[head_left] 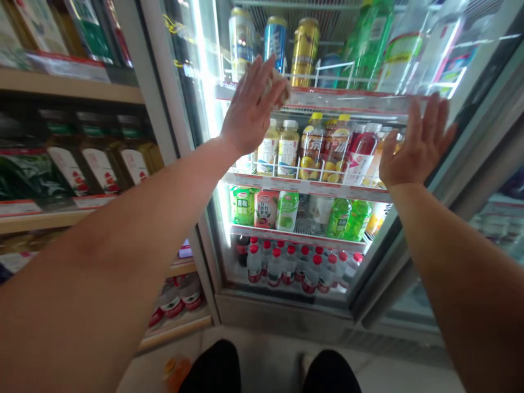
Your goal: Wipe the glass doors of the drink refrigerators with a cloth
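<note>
My left hand [249, 112] is raised in front of the drinks fridge, its fingers stretched over a crumpled beige cloth [285, 93]. Part of that cloth shows past the fingers; the rest is hidden beneath the palm. Behind this hand are drink cans, among them a gold can [305, 52] and a blue can [275, 41]. My right hand [415, 144] is held up with its fingers spread, near the right side of the fridge's glass door [470, 125]. Nothing shows in it. Whether its palm touches the glass, I cannot tell.
Fridge shelves hold bottled tea [311, 147], green cartons [287, 212] and several red-capped water bottles [275, 267]. Wooden shelving [82, 87] with oil bottles stands at the left. An orange bottle [176, 371] is on the floor [266, 349] by my legs.
</note>
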Available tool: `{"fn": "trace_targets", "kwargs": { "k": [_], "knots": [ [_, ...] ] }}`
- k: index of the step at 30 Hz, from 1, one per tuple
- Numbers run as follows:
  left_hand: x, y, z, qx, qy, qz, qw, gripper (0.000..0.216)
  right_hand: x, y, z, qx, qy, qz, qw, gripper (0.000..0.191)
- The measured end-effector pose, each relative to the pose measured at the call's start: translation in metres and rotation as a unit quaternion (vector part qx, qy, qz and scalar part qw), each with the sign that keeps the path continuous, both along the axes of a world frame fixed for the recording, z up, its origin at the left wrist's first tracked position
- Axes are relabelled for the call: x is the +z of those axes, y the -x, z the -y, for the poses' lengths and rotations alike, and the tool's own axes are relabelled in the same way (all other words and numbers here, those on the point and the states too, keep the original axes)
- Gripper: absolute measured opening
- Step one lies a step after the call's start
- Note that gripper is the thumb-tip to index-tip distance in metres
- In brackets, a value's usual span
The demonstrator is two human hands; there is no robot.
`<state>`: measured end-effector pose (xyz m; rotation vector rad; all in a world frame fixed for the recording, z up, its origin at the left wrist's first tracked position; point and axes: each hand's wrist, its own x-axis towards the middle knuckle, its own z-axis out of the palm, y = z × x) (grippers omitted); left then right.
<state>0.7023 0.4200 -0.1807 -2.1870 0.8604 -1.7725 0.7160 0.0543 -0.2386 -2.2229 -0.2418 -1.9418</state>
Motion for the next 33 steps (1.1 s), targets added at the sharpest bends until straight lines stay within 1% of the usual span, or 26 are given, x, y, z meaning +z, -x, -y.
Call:
{"fn": "trace_targets", "kwargs": {
  "k": [1,2,4,5,6,7,8,11,12,13,15,18,20,22,25,27,29,33],
  "knots": [
    [-0.007,0.001,0.002,-0.003,-0.012,-0.006,1.000,0.058,0.000,-0.001,0.000,0.000,-0.001,-0.002,1.000,0.066],
    [-0.018,0.003,0.004,-0.010,-0.038,-0.022,0.999,0.057,0.000,-0.002,0.001,-0.001,-0.004,-0.007,1.000,0.067],
    [-0.041,0.006,0.008,-0.030,-0.103,-0.066,0.992,0.052,0.000,-0.003,0.001,-0.001,-0.007,-0.015,1.000,0.069],
    [-0.050,0.007,0.008,-0.039,-0.129,-0.088,0.987,0.050,0.000,-0.002,0.001,-0.001,-0.007,-0.016,1.000,0.069],
    [-0.054,0.007,0.008,-0.044,-0.143,-0.105,0.983,0.048,0.000,-0.002,0.001,0.000,-0.007,-0.014,1.000,0.068],
    [-0.053,0.007,0.007,-0.044,-0.143,-0.113,0.982,0.047,0.000,-0.002,0.000,0.000,-0.006,-0.009,1.000,0.068],
    [-0.048,0.006,0.005,-0.043,-0.129,-0.111,0.985,0.048,0.000,-0.002,0.000,0.000,-0.003,-0.003,1.000,0.067],
    [-0.023,0.002,0.000,-0.040,-0.039,-0.053,0.997,0.052,-0.001,-0.003,0.001,0.000,0.002,0.003,1.000,0.066],
    [-0.018,0.001,0.000,-0.039,-0.015,-0.033,0.999,0.054,-0.001,-0.004,0.001,-0.001,0.000,0.000,1.000,0.067],
    [-0.016,0.000,0.000,-0.038,-0.001,-0.017,0.999,0.055,-0.001,-0.004,0.002,-0.001,-0.001,-0.004,1.000,0.068],
    [-0.022,0.000,0.003,-0.033,-0.009,-0.014,0.999,0.054,0.000,-0.004,0.002,-0.004,-0.003,-0.007,1.000,0.068],
    [-0.041,0.007,0.007,-0.038,-0.046,-0.061,0.996,0.043,0.000,-0.002,0.001,-0.001,0.004,0.001,1.000,0.067],
    [-0.045,0.015,0.007,-0.048,-0.039,-0.093,0.994,0.036,-0.001,-0.003,0.001,0.004,0.004,0.007,1.000,0.066],
    [-0.036,0.023,0.004,-0.061,-0.001,-0.077,0.995,0.036,-0.001,-0.005,0.002,0.006,-0.003,0.010,1.000,0.067],
    [-0.011,0.033,-0.004,-0.081,0.091,0.011,0.993,0.034,-0.001,-0.011,0.005,0.003,-0.006,0.008,1.000,0.070],
    [0.001,0.035,-0.009,-0.081,0.136,0.046,0.986,0.032,0.000,-0.013,0.006,0.001,0.000,0.004,1.000,0.073],
    [0.006,0.033,-0.012,-0.071,0.151,0.044,0.985,0.032,0.001,-0.013,0.005,0.000,0.003,-0.003,1.000,0.072],
    [0.004,0.025,-0.011,-0.047,0.160,-0.001,0.986,0.026,0.001,-0.006,0.002,-0.004,0.002,-0.003,1.000,0.069]
  ]
}}
